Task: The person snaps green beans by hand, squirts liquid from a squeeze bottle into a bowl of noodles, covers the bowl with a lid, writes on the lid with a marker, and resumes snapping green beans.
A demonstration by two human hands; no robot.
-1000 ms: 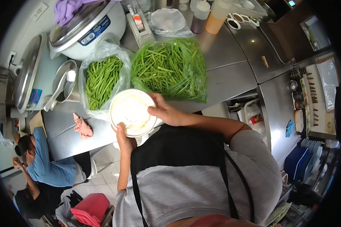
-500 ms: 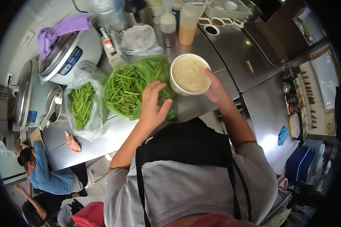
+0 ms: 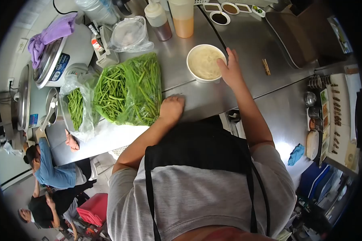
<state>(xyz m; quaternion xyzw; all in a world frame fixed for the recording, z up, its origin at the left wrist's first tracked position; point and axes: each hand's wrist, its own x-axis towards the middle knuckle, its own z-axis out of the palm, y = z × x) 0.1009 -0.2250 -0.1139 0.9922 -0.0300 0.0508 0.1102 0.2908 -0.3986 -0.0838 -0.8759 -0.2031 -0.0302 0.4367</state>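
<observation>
Head view: on the steel desk point(image 3: 205, 100), a green bag point(image 3: 142, 96) and smaller clear bag point(image 3: 89, 96) hold green beans point(image 3: 110, 94). The white bowl point(image 3: 205, 81) of pale mixture now sits farther from them, apparently needing only the right hand point(image 3: 231, 71), fingers grasping its rim; the left hand point(image 3: 172, 109) has dropped beside the green bag, fingers curled closed. A dish point(image 3: 229, 18) holds dark sauce.

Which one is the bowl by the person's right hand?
On the steel counter, find the bulging green bag of beans. To its right in the picture, beside the right hand, is a round white bowl. Its pale contents and larger size set it apart from the small sauce dishes beyond.
</observation>
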